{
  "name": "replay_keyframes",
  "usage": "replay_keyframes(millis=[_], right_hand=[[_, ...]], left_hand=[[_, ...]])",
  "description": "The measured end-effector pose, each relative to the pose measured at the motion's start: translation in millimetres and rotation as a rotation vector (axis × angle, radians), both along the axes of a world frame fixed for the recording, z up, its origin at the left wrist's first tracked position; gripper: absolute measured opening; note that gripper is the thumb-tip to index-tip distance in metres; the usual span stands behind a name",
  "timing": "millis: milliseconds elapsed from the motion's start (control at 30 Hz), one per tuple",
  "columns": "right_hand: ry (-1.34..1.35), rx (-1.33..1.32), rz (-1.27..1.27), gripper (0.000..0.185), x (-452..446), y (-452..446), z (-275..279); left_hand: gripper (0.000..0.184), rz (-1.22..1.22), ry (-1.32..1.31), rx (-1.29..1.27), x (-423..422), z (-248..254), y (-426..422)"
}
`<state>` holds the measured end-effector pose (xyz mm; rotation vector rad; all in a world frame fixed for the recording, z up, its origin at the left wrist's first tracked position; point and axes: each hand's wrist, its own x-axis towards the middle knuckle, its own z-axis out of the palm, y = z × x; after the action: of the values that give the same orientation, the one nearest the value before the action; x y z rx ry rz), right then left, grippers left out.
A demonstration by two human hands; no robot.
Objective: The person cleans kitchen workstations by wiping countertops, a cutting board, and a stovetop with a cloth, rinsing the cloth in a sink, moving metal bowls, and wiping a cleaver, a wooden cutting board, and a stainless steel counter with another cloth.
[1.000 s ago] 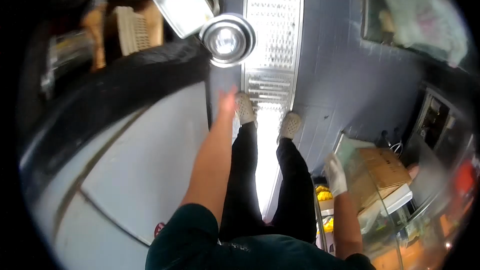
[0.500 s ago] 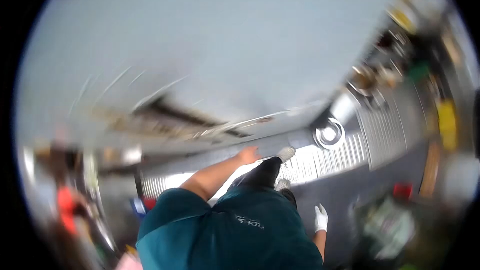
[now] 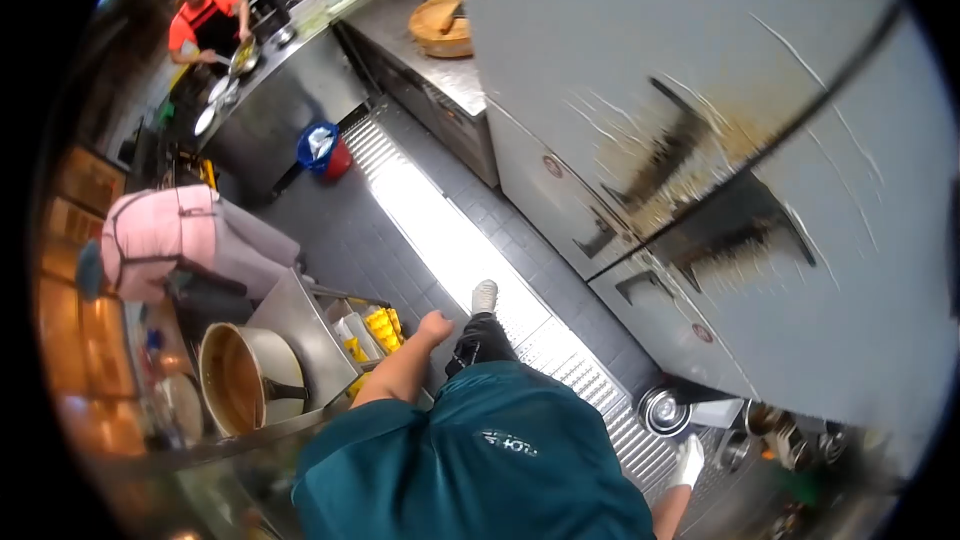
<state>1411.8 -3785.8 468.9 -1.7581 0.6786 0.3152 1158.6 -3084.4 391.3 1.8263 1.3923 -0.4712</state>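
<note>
My left hand (image 3: 436,327), bare, hangs beside my leg with its fingers curled in and nothing visible in them. It is nearest to a steel cart (image 3: 300,335) at my left, which has yellow cartons or trays (image 3: 382,329) on a lower shelf. My right hand (image 3: 690,462) wears a white glove and hangs at my right side, fingers stretched out and holding nothing. In the view, that hand appears close to a round metal bowl or pan (image 3: 664,410) low by the wall.
Scratched grey refrigerator doors (image 3: 620,140) line my right. A metal drain grate (image 3: 440,230) runs along the floor ahead. A large pot (image 3: 250,380) stands on the left. One person in pink (image 3: 165,235) bends there; another in orange (image 3: 210,25) handles a pan. A bucket (image 3: 322,150) stands farther ahead.
My view has swung left, from the refrigerator doors toward the aisle, bringing both co-workers and the cart into clear sight. My left hand's fingers are more curled; the right stays at my side.
</note>
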Motion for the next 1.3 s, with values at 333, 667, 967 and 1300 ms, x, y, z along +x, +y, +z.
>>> replay_keyframes(millis=[333, 667, 967, 1300], right_hand=[[-0.279, -0.231, 1.282, 0.055, 63.8, 556.3, 118.5], [-0.398, -0.140, 1.795, 0.059, 24.1, 851.3, 156.2], [-0.378, -0.172, 1.712, 0.056, 84.5, 991.3, 147.1], [-0.682, -0.288, 1.313, 0.038, 199.3, 1217.3, 124.1]], left_hand=[[0.051, 0.069, -0.098, 0.156, -56.3, -30.0, 161.9], [0.055, 0.072, -0.191, 0.271, -55.3, 47.2, 371.1], [0.056, 0.084, -0.198, 0.214, -16.3, 43.3, 442.5], [0.053, 0.074, -0.055, 0.199, 2.0, 76.8, 559.4]])
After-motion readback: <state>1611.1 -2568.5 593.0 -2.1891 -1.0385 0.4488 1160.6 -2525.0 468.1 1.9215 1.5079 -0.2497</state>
